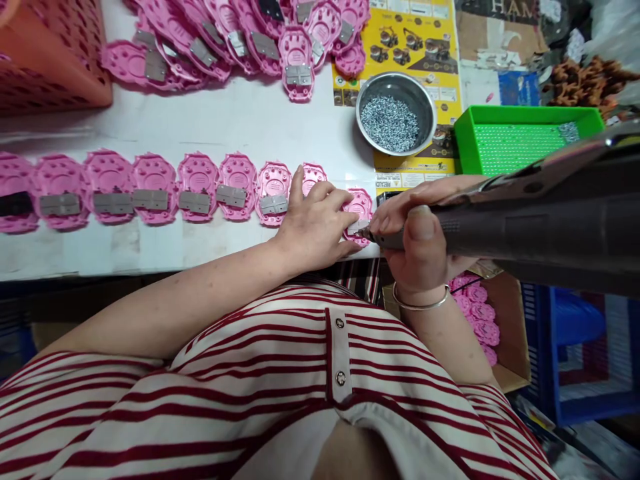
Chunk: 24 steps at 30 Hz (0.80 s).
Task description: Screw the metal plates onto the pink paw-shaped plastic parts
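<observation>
Basically, the left hand (pixel 313 227) is steadying the pink part (pixel 361 200) right of centre, fingers spread, while the right hand (pixel 421 250) is gripping the power tool (pixel 530 230), probably keeping its tip on target.

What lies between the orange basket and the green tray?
In the head view, a heap of pink shells nearest the orange basket, then a metal bowl of small metal parts, partly over a yellow sheet, beside the green tray.
</observation>
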### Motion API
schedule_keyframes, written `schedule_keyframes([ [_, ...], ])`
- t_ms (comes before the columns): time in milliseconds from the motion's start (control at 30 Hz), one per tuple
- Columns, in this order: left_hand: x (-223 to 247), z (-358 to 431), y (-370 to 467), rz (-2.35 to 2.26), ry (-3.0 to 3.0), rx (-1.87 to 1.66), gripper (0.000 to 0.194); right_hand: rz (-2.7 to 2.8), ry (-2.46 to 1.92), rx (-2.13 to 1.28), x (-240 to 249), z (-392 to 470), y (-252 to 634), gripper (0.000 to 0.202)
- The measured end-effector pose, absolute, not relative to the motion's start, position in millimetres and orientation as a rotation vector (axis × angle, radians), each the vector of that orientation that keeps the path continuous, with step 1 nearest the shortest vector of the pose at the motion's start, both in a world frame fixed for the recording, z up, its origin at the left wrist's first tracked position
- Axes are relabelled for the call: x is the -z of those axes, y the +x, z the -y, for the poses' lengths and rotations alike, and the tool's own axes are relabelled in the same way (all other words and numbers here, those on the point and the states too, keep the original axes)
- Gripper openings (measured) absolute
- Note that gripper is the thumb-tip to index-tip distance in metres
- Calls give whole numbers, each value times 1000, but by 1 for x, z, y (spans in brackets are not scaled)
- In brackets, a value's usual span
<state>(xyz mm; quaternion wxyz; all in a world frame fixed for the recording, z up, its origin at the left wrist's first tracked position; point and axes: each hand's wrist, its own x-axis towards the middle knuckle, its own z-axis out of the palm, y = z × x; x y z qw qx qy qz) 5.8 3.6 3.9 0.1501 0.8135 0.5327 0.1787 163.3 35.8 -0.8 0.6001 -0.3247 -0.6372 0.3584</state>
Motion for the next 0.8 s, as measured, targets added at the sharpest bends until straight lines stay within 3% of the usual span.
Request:
schedule_keyframes([
  [100,-5,-4,5,-1508,2331,-494,27,1439,-582,-715,-24,-31,159,32],
  [267,-5,-2,3,-1457,2357,-455,28,1183,-617,-551,-62,-24,171,13],
  [500,-10,4,-1,-1396,2409,-389,29,1177,-714,-362,-45,-29,205,15],
  [667,-9,5,1,-1342,2327,-447,40,1175,-789,-272,-36,-30,216,20],
  [800,-8,5,4,-1314,2313,-433,35,1174,-800,-270,-29,-31,222,19],
])
